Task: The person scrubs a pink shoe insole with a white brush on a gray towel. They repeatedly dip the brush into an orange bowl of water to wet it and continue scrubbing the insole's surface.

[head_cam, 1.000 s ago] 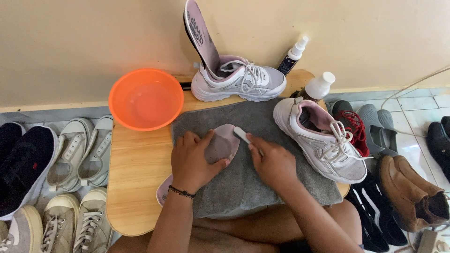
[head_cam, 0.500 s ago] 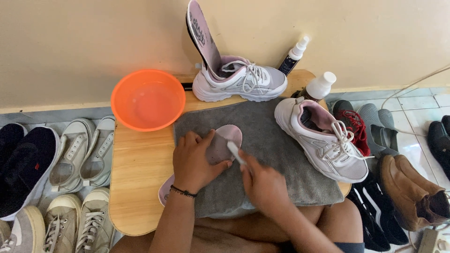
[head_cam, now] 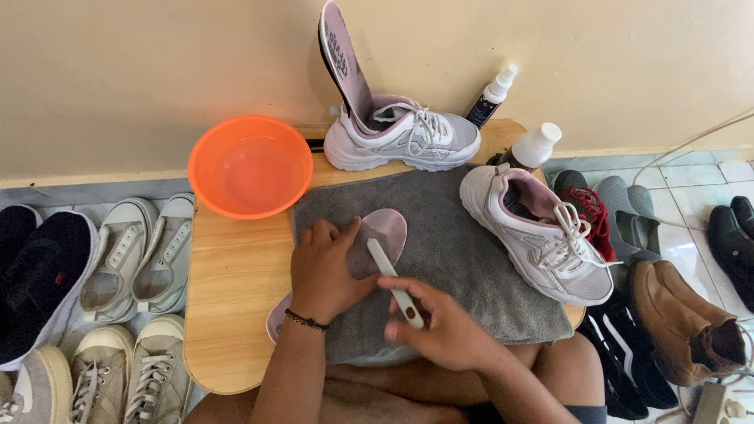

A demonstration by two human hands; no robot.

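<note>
A pale pink insole (head_cam: 381, 235) lies on a grey towel (head_cam: 463, 251) spread over a small wooden table (head_cam: 236, 290). My left hand (head_cam: 323, 271) presses down flat on the insole's middle. My right hand (head_cam: 448, 334) grips a white brush (head_cam: 393, 279) by its handle, near the towel's front edge, with the brush head resting on the insole. One white sneaker (head_cam: 538, 232) lies on the towel's right side. A second white sneaker (head_cam: 404, 137) stands at the back with its insole (head_cam: 345, 59) sticking upright out of it.
An orange plastic basin (head_cam: 250, 165) sits at the table's back left. A dark spray bottle (head_cam: 491, 98) and a white-capped bottle (head_cam: 534, 145) stand at the back right. Several pairs of shoes (head_cam: 118, 259) line the floor on the left, and more shoes (head_cam: 675, 314) on the right.
My right hand has pulled back toward me with the brush, dragging it down along the insole. The left hand has stayed on the insole.
</note>
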